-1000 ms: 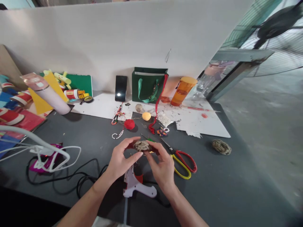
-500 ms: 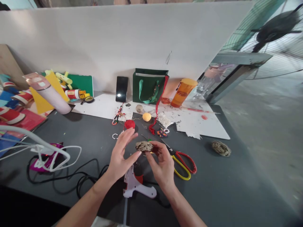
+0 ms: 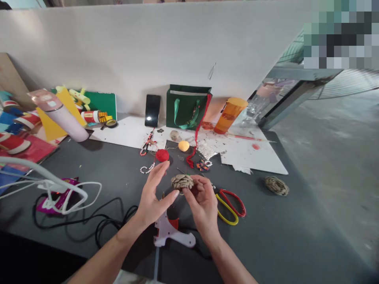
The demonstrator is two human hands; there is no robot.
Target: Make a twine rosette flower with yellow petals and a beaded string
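Clamped between the thumb and fingers of the right hand point(image 3: 203, 202), a greyish-tan braided-cord rosette point(image 3: 181, 182) is held above the dark grey desk point(image 3: 296, 236), near the middle of the view. Its folded strands face up and toward the left hand point(image 3: 154, 197), whose thumb and fingers stand well apart; that thumb's tip is right beside the rosette's lower edge, and I cannot tell whether the two touch.

Taking the held rosette as the clock's centre, a white glue gun point(image 3: 174, 233) lies at six o'clock, its front end partly hidden behind the left hand, with a glue stick point(image 3: 156, 262) sticking out of its rear. At four o'clock are scissors point(image 3: 231, 206) with one red and one yellow handle, their blades mostly covered by the right hand. A second braided-cord rosette point(image 3: 276, 185) rests at three o'clock, well apart from both hands.

Straight up at twelve sits a yellow ball point(image 3: 183, 146), and farther off in the same direction stands a dark green gift bag point(image 3: 188, 112). Around eleven come a red yarn ball point(image 3: 162, 155) and, beyond it, a black smartphone point(image 3: 152, 110) leaning against the white board point(image 3: 133, 51). An orange bottle point(image 3: 230, 116) stands at one o'clock; a pink tumbler point(image 3: 66, 120) is at ten.
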